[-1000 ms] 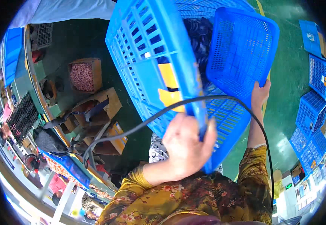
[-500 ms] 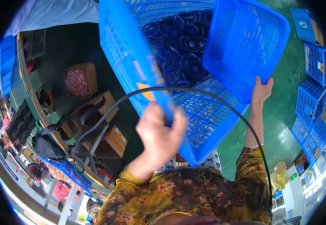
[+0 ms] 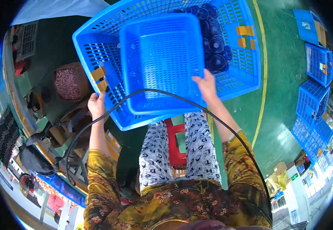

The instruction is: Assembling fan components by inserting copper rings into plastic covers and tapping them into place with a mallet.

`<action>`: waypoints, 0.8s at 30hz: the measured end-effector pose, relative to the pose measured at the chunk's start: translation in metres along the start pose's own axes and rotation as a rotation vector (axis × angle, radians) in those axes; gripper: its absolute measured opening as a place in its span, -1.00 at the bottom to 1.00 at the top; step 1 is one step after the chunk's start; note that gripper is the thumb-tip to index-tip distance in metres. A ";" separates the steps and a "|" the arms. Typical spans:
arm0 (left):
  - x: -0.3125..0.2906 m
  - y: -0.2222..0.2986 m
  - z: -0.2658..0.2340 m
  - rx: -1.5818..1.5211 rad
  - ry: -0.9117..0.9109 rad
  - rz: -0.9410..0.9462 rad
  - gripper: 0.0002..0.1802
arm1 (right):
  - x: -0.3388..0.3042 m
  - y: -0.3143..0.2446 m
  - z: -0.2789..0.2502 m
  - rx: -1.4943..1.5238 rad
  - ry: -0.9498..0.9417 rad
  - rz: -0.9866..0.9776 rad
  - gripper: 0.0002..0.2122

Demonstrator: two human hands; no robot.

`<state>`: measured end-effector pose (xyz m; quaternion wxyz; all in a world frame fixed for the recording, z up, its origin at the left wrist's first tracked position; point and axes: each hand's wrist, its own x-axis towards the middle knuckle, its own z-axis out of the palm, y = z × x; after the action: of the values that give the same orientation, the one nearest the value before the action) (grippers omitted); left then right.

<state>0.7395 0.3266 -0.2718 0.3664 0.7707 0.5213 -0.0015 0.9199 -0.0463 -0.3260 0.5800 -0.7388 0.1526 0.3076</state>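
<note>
Above our knees we hold a large blue basket [image 3: 247, 78] by its near rim, the left hand [image 3: 96, 105] closed around the corner next to two tan tape patches [image 3: 98, 78]. Resting tilted inside it is a smaller blue basket [image 3: 162, 61], and our right hand [image 3: 206, 85] grips the near edge of that one with fingers curled over the rim. Behind the smaller basket, in the far right part of the big one, lies a heap of small black fans [image 3: 214, 42].

We judge the load uneven: the fans sit at the far side, well away from both hands, so the big basket could tip away from us and spill them onto the green floor [image 3: 281, 99]. Only one hand carries the large basket, at a corner, and a slipping grip there would drop the whole lot. The smaller basket leans loosely and may slide onto the fans if the right hand lets go. A black cable [image 3: 227, 128] arcs across both forearms just below the baskets; it could snag a wrist or a basket corner. The red stool [image 3: 173, 143] between our legs sits right under the near rim and could catch it.
</note>
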 end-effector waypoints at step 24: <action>0.020 -0.056 0.068 -0.564 -0.147 -0.217 -0.59 | 0.083 -0.071 -0.017 -1.032 0.384 -0.517 -0.82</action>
<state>0.7293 0.3149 -0.3603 0.6002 0.5764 0.5525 0.0483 1.0293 -0.0317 -0.3215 0.1650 -0.9799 -0.0989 0.0524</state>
